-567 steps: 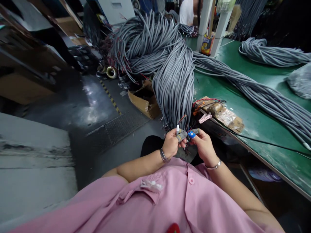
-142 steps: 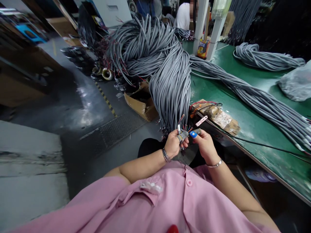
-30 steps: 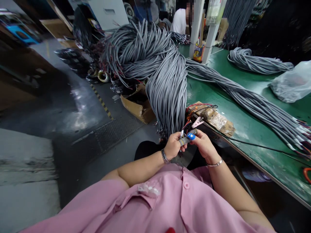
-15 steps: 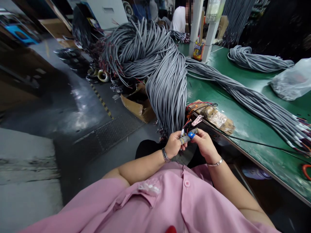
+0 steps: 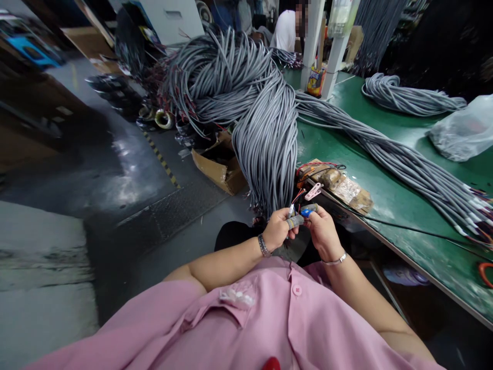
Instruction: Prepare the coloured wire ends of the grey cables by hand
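Note:
My left hand [image 5: 275, 231] pinches the stripped end of a grey cable, its thin coloured wires [image 5: 295, 205] sticking up between taped fingertips. My right hand [image 5: 323, 232] is closed against it, a blue cot on its fingertip [image 5: 304, 211], gripping the same wire ends. Both hands hover just below the hanging ends of a thick bundle of grey cables [image 5: 267, 144] that drapes off the corner of the green table [image 5: 404, 200].
A taped-up block with red wires and a pink clip [image 5: 313, 191] sits at the table edge. More cable bundles [image 5: 408, 97], a clear plastic bag [image 5: 462, 131] and white posts [image 5: 335, 46] lie further back. A cardboard box [image 5: 219, 164] stands on the floor. Another person sits beyond the table.
My hands stay on the wire ends; the fingertips have shifted slightly closer together. The view has barely moved.

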{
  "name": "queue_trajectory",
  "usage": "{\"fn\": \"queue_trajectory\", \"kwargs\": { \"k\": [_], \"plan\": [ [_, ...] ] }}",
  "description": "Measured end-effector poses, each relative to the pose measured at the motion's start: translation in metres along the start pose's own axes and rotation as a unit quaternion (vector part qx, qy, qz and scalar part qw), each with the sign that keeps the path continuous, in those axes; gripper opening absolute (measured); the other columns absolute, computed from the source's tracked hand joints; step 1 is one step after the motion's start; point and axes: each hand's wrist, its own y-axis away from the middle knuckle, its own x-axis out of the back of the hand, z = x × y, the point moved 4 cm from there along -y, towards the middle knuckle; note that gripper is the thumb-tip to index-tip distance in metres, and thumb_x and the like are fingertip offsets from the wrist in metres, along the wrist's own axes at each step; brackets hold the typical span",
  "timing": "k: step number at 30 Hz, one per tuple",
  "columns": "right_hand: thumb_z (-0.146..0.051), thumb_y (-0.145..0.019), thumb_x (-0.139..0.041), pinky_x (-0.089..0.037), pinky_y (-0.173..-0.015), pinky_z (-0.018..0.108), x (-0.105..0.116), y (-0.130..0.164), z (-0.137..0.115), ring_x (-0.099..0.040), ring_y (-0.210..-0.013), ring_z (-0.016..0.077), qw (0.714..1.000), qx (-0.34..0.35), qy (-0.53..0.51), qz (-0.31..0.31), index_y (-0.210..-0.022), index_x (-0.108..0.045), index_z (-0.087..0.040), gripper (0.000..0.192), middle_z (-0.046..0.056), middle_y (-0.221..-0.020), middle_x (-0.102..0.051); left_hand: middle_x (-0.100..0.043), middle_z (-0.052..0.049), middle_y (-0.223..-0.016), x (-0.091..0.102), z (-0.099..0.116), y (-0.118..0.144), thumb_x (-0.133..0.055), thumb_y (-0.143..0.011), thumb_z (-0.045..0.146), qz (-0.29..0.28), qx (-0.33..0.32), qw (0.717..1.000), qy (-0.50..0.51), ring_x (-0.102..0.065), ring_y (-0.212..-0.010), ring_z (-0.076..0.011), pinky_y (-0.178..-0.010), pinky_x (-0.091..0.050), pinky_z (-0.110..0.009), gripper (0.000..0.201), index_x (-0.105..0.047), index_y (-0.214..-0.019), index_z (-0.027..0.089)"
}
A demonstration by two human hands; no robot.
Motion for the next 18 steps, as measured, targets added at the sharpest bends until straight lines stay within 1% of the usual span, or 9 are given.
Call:
{"fn": "queue_trajectory", "kwargs": {
  "k": [2, 4, 5, 6, 8, 10, 12, 14, 18],
  "plan": [
    [-0.022, -0.068, -0.068, -0.037, -0.051, 0.023, 0.006, -0.006, 0.004, -0.045, -0.054, 0.0093, 0.997, -0.029, -0.065, 0.036, -0.064, -0.059, -0.02, 0.01, -0.005, -0.059, -0.053, -0.056, 0.003, -0.05, -0.001, -0.002, 0.002, -0.068, -0.073, 0.041, -0.011, 0.005, 1.0, -0.011, -0.046, -0.034, -0.0068, -0.034, -0.032, -0.019, 0.03, -0.054, -0.068, 0.015],
    [-0.025, -0.069, -0.068, -0.037, -0.049, 0.022, 0.018, -0.012, 0.005, -0.044, -0.052, 0.0086, 0.989, -0.051, -0.114, 0.082, -0.064, -0.057, -0.02, 0.013, -0.005, -0.058, -0.051, -0.057, 0.003, -0.05, -0.002, -0.003, 0.004, -0.069, -0.073, 0.042, -0.026, 0.006, 0.999, -0.022, -0.046, -0.035, -0.0071, -0.034, -0.032, -0.019, 0.03, -0.055, -0.07, 0.015],
    [-0.026, -0.07, -0.069, -0.039, -0.05, 0.022, 0.024, -0.015, 0.004, -0.045, -0.053, 0.0085, 0.984, -0.062, -0.131, 0.1, -0.066, -0.058, -0.02, 0.013, -0.005, -0.06, -0.053, -0.057, 0.003, -0.051, -0.001, -0.004, 0.005, -0.069, -0.073, 0.042, -0.031, 0.006, 0.999, -0.024, -0.047, -0.035, -0.0072, -0.034, -0.032, -0.019, 0.03, -0.056, -0.07, 0.015],
    [-0.027, -0.07, -0.07, -0.042, -0.051, 0.022, 0.028, -0.016, 0.003, -0.047, -0.055, 0.0086, 0.983, -0.072, -0.139, 0.1, -0.069, -0.059, -0.021, 0.013, -0.005, -0.063, -0.056, -0.057, 0.002, -0.051, -0.001, -0.004, 0.005, -0.069, -0.073, 0.041, -0.032, 0.006, 0.999, -0.02, -0.047, -0.035, -0.0072, -0.034, -0.032, -0.019, 0.03, -0.056, -0.07, 0.015],
    [-0.032, -0.07, -0.072, -0.046, -0.056, 0.024, 0.031, -0.016, 0.001, -0.053, -0.06, 0.0097, 0.985, -0.099, -0.131, 0.053, -0.078, -0.063, -0.021, 0.016, -0.003, -0.071, -0.062, -0.057, 0.002, -0.051, 0.002, -0.005, 0.004, -0.069, -0.073, 0.041, -0.019, 0.006, 1.0, -0.003, -0.046, -0.035, -0.0071, -0.034, -0.031, -0.019, 0.029, -0.055, -0.07, 0.015],
    [-0.037, -0.071, -0.073, -0.048, -0.06, 0.026, 0.025, -0.01, -0.001, -0.058, -0.066, 0.0116, 0.987, -0.119, -0.103, -0.011, -0.086, -0.065, -0.022, 0.022, 0.0, -0.082, -0.067, -0.057, 0.002, -0.051, 0.005, -0.005, 0.002, -0.068, -0.073, 0.04, -0.003, 0.005, 1.0, 0.009, -0.046, -0.035, -0.0071, -0.034, -0.031, -0.019, 0.029, -0.055, -0.07, 0.015],
    [-0.037, -0.071, -0.075, -0.049, -0.062, 0.026, 0.017, -0.002, -0.002, -0.06, -0.07, 0.0125, 0.99, -0.115, -0.062, -0.055, -0.091, -0.067, -0.022, 0.027, 0.002, -0.09, -0.069, -0.057, 0.002, -0.051, 0.006, -0.004, 0.001, -0.068, -0.073, 0.04, 0.004, 0.005, 1.0, 0.009, -0.047, -0.035, -0.0072, -0.034, -0.031, -0.019, 0.029, -0.054, -0.068, 0.015],
    [-0.031, -0.068, -0.078, -0.048, -0.063, 0.026, 0.009, 0.003, -0.003, -0.06, -0.071, 0.0124, 0.994, -0.082, -0.023, -0.069, -0.093, -0.067, -0.021, 0.029, 0.001, -0.089, -0.069, -0.057, 0.002, -0.051, 0.006, -0.004, 0.0, -0.069, -0.073, 0.04, 0.003, 0.006, 1.0, 0.004, -0.047, -0.035, -0.0073, -0.034, -0.031, -0.019, 0.029, -0.054, -0.068, 0.016],
    [-0.026, -0.065, -0.08, -0.045, -0.061, 0.025, 0.003, 0.005, -0.002, -0.058, -0.067, 0.0123, 0.998, -0.025, -0.001, -0.05, -0.089, -0.067, -0.021, 0.028, -0.001, -0.078, -0.068, -0.057, 0.003, -0.05, 0.005, -0.004, 0.001, -0.07, -0.072, 0.041, 0.004, 0.008, 1.0, 0.001, -0.047, -0.035, -0.0069, -0.034, -0.032, -0.019, 0.031, -0.054, -0.067, 0.015]
  ]
}}
